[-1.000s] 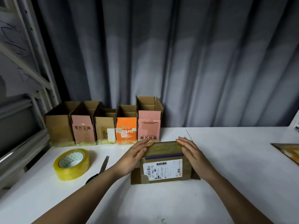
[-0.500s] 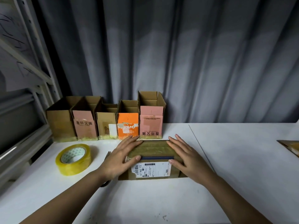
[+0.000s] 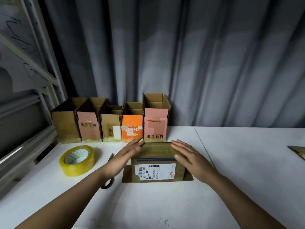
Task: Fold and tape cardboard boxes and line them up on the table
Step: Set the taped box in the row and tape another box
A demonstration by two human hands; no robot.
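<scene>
Cardboard box (image 3: 157, 164): between my hands
Left hand (image 3: 126, 156): flat, fingers straight, against its side
Right hand (image 3: 189, 157): flat, fingers straight, on its top edge

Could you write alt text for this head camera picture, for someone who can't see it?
Two open hands, left hand and right hand, press flat on a taped cardboard box on a white table. Behind stands a row of five open boxes; a tape roll and scissors lie left.

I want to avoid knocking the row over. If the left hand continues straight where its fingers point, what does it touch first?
Probably the orange box: the left hand points at its lower right corner. The pink box stands just beside it; depth is unclear.
</scene>
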